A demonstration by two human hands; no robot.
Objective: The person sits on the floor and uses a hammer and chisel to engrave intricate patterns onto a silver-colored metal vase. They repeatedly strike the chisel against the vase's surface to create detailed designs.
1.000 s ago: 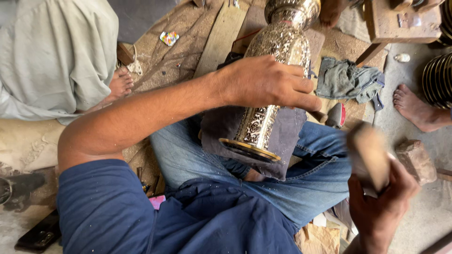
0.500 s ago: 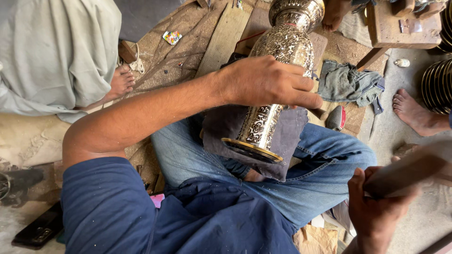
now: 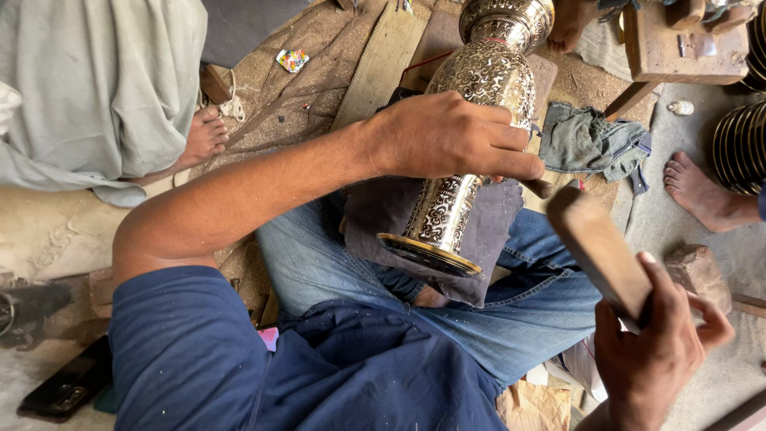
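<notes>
Since half a second ago the wooden mallet (image 3: 600, 254) has swung up from a low, blurred streak at the right edge to a raised, tilted position near the vase, while the left hand has stayed put. The right hand (image 3: 650, 351) is closed around the mallet's handle at the near right, head pointing up and left toward the work. The left hand (image 3: 447, 140) lies over the middle of the engraved brass vase (image 3: 471, 136), fingers curled round its body, apparently pinning it so a blow cannot roll it. The vase rests tilted across the person's lap, its flared foot nearest the camera and its neck pointing far, cushioned on a dark cloth (image 3: 383, 215) spread over the jeans. A crumpled grey rag (image 3: 590, 140) lies on the floor to the right, and another person's bare foot (image 3: 702, 191) shows beyond it.
</notes>
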